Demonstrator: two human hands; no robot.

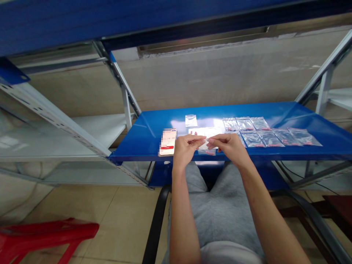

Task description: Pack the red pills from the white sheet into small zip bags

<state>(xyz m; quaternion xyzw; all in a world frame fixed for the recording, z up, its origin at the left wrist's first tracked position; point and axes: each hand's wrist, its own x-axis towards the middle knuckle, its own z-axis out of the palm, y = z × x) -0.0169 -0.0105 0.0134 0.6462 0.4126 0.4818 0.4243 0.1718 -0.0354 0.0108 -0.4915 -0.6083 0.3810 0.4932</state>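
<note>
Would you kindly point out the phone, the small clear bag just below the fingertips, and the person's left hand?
Phone (168, 141): head view, middle of its screen.
Small clear bag (207, 151): head view, its lower part, by the red contents.
Left hand (187, 145): head view, middle of the hand.

Along our flat blue metal shelf (150, 128)

We have a rectangular pale-screened phone (170, 142) left, two rows of clear rectangular plastic bags (270, 138) right, a flat white sheet (202, 131) between, and a square whitish plastic bag (191, 121) behind the sheet's left end.
</note>
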